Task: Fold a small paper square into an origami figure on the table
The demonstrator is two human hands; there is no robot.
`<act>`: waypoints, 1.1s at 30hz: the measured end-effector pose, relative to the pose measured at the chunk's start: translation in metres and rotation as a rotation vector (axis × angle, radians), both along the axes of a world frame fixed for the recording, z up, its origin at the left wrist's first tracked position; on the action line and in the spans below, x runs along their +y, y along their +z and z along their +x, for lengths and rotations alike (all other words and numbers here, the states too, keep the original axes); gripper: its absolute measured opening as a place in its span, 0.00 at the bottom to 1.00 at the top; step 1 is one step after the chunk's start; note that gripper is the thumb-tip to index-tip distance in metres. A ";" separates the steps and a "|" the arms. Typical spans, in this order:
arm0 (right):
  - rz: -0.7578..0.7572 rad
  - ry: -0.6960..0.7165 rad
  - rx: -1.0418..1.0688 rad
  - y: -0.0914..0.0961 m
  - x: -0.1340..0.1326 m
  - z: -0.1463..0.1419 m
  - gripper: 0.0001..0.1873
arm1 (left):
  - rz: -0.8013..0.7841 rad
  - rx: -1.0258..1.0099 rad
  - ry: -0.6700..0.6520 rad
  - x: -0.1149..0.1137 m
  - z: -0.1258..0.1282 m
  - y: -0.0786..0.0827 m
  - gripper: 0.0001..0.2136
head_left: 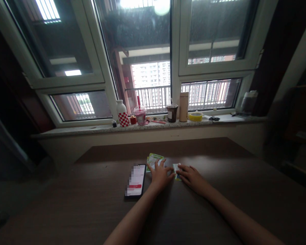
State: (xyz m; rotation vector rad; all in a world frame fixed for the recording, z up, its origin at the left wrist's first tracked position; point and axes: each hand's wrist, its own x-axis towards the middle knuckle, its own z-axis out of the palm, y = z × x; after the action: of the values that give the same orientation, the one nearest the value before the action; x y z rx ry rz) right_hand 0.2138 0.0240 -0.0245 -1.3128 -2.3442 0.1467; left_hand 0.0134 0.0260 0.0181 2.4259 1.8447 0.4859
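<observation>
Near the middle of the frame, a small card (178,176) lies on the dark table (97,211) between the two hands. The left hand (160,174) has its outer fingers spread wide over the green cards (155,156), while its index finger and thumb come to the small card's left edge; whether they pinch it, I cannot tell. The right hand (195,178) has its fingers narrow, nearly side by side, their tips over the small card's right side; their grip is also unclear. Left of the left hand lies a phone (135,185), screen up.

On the windowsill (97,128) across the centre, a lidded plastic cup (140,115) holds something pink, with a red straw standing in it. Right of it, another cup (171,114) looks dark inside. The checked bottle (122,114) and tan flask (183,107) are opaque, their contents hidden.
</observation>
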 end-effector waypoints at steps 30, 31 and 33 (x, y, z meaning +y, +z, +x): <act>0.083 0.020 -0.036 -0.005 0.003 0.002 0.19 | 0.012 0.005 0.012 0.002 -0.002 -0.002 0.18; 0.082 0.019 -0.039 -0.005 0.003 0.002 0.19 | 0.014 0.004 0.008 0.002 -0.002 -0.002 0.18; 0.076 0.022 -0.042 -0.005 0.002 0.002 0.19 | 0.012 0.001 0.004 0.002 -0.003 -0.002 0.18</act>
State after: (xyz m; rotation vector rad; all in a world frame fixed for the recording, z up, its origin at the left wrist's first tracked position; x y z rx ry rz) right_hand 0.2158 0.0265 -0.0293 -1.2660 -2.3758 0.0362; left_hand 0.0109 0.0278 0.0157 2.4313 1.8521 0.4967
